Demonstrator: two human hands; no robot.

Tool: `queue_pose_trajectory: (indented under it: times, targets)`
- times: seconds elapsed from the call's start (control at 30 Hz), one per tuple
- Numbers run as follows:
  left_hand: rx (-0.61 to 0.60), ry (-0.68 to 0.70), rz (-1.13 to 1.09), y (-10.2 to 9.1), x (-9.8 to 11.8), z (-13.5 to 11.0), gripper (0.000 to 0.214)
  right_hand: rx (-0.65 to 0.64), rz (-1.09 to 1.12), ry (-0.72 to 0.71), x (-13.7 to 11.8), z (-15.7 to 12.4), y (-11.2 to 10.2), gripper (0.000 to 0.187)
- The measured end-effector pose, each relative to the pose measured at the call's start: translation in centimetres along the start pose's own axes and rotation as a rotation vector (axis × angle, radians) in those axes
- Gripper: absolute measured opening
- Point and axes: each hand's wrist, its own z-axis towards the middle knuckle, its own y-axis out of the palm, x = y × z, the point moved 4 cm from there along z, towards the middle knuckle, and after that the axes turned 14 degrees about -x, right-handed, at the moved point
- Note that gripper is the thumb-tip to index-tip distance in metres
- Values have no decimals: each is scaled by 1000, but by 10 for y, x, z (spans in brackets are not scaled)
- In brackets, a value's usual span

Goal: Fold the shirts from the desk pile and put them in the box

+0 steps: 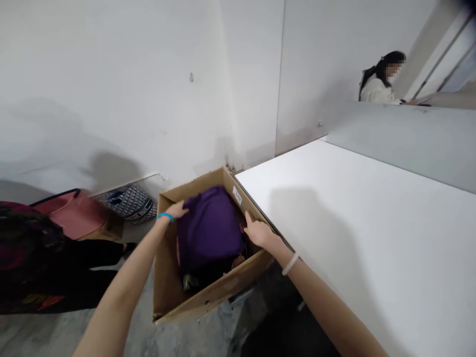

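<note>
A piece of folded purple cloth lies in an open cardboard box. My left hand, with a blue band at the wrist, is closed on the cloth's far left corner. My right hand, with a pale bracelet at the wrist, is inside the box's right wall at the cloth's right edge. Its index finger points up and away, and its other fingers curl in at the cloth, partly hidden. Under the near edge of the cloth, dark and pinkish items show, too shaded to name.
A white table adjoins the box on the right, with a low grey partition behind it. Beyond sits a person. At left are a pink bin, a patterned bag and someone's dark-clothed legs.
</note>
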Motion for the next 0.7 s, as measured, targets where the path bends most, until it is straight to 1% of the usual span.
queue_pose_trajectory:
  times: [0.03,0.07,0.1,0.17,0.23,0.3,0.33,0.4,0.47,0.6,0.7]
  targets:
    - [-13,-50,23,24,-5,7,48,-3,-162,43,7,-1,5,56]
    - [-8,-88,44,48,-6,14,52,-15,-272,48,12,-5,11,53]
    - [-3,-101,63,70,-4,21,55,-29,-331,26,16,-10,15,48]
    - [-11,-83,86,114,11,33,58,-9,-358,-34,19,-23,21,39]
    - [-49,-33,91,154,32,41,57,82,-369,-54,17,-32,21,36]
    - [-78,-7,92,186,50,45,57,139,-391,-51,13,-36,22,34]
    - [-78,-4,95,198,56,46,58,149,-402,-49,11,-36,23,34]
    - [-56,-6,107,213,61,47,58,165,-401,-41,8,-35,23,33]
    - [-29,-4,126,220,58,47,58,188,-379,-38,6,-35,23,31]
    - [-7,1,167,220,49,47,58,219,-326,-40,7,-35,25,30]
    - [-10,-11,194,218,47,47,59,212,-290,-32,10,-33,28,30]
